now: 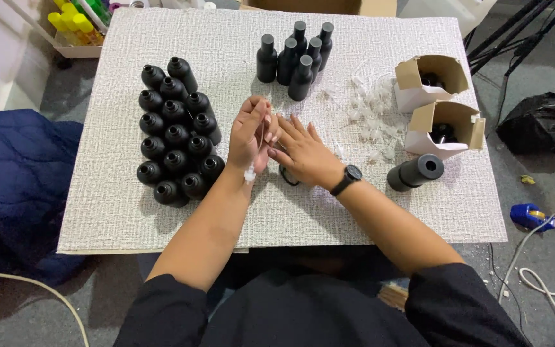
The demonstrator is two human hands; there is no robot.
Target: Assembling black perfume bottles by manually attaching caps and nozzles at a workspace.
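My left hand (250, 132) is closed around a clear plastic spray pump (250, 173), whose thin dip tube runs up past my fingers. My right hand (303, 151), with a black watch (352, 173) on its wrist, lies flat on the table beside it. Its fingers are spread and its fingertips touch the left hand. A small black ring-shaped part (287, 177) peeks out from under the right palm. Left of my hands stands a cluster of several open black bottles (175, 132).
Several capped black bottles (293, 58) stand at the back. A heap of clear pumps (370, 112) lies to the right, by two open cardboard boxes (448, 128) and a black bottle on its side (414, 172). The textured white table (117, 205) ends near my body.
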